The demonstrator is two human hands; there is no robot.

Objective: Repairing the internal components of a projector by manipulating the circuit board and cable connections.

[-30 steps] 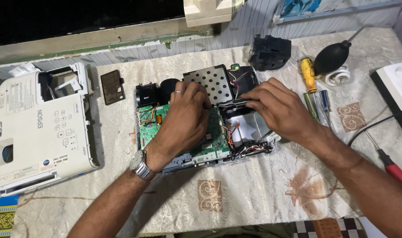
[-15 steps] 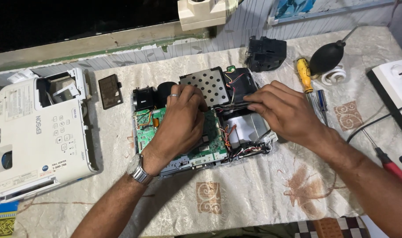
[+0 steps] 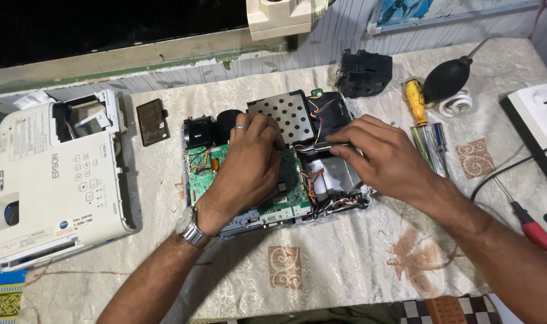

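Nearest: left hand [image 3: 249, 165] flat on the green circuit board [image 3: 201, 183] of the opened projector chassis [image 3: 273, 210], fingers spread and pressing, clamped on nothing. Just at 3 o'clock from it, right hand [image 3: 378, 153] pinching the end of a thin flat strip [image 3: 314, 146] (cable or bracket, hard to tell), long axis running 9-to-3, pointing back toward the left fingertips. Farther off at 12: perforated metal shield [image 3: 282, 111]. White top cover [image 3: 51, 180] well apart at 9.

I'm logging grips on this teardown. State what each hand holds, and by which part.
The right hand pinches a bundle of wires inside the opened projector chassis. The left hand presses flat on the green circuit board; whether it grips anything cannot be told.
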